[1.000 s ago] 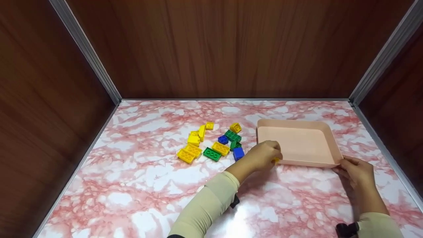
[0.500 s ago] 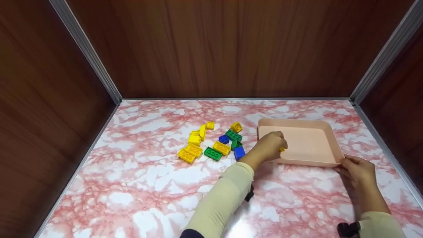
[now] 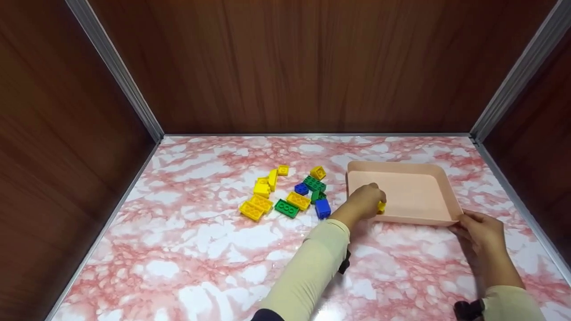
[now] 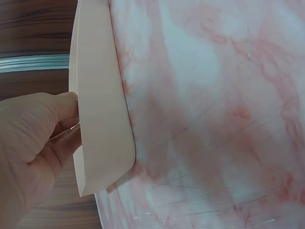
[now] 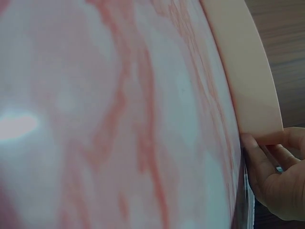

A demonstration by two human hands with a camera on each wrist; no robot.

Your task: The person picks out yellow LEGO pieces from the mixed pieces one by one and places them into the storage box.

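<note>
A shallow peach-coloured plastic tray point(image 3: 397, 167) lies on the right part of the table. My left hand point(image 3: 366, 201) reaches over its near left rim and pinches a small yellow toy brick point(image 3: 381, 207) low inside the tray, mostly covered by the fingers. In the left wrist view, the tray's outer wall point(image 4: 102, 114) hides the fingertips and the brick. At the near right corner my right hand point(image 3: 485, 232) grips the tray. The right wrist view shows the fingers of that hand point(image 5: 281, 188) at the end of the wall point(image 5: 250, 71).
Left of the tray lie loose bricks: several yellow ones point(image 3: 262, 189), a green one point(image 3: 286, 208), a larger green one point(image 3: 315, 183), a small blue one point(image 3: 301, 189) and a blue block point(image 3: 322, 208). Wood panels point(image 3: 312, 67) enclose the marbled table point(image 3: 178, 249).
My left hand has moved right with the yellow brick, over the near left rim, and lowered it inside the tray. My right hand has stayed on the tray's corner.
</note>
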